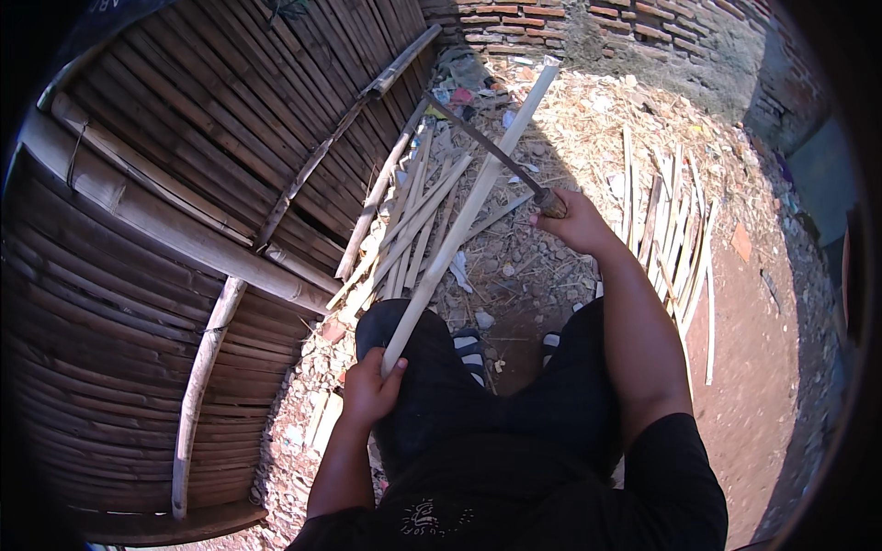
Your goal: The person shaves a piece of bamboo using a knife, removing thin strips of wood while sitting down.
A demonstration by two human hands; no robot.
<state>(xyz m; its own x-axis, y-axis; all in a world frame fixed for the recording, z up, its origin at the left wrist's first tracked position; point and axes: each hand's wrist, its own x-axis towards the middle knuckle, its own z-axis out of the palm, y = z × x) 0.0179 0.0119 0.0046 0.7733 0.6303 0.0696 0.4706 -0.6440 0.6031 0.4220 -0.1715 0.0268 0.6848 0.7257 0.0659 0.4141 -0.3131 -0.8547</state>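
Note:
A long pale bamboo strip (459,228) slants away from me, its near end gripped by my left hand (371,386) beside my left knee. Its far end reaches up toward the brick wall. In my right hand (577,223) is the wooden handle of a machete (501,154), fingers wrapped around it. The long dark blade points to the far left and crosses the strip at its upper part; whether it touches the strip I cannot tell.
Cut bamboo strips (423,216) lie in a pile at left, with another pile (675,230) at right. A bamboo slat wall (220,119) stands on my left, a brick wall (634,32) ahead. Shavings and litter (597,119) cover the ground. My sandalled feet (469,354) are between the piles.

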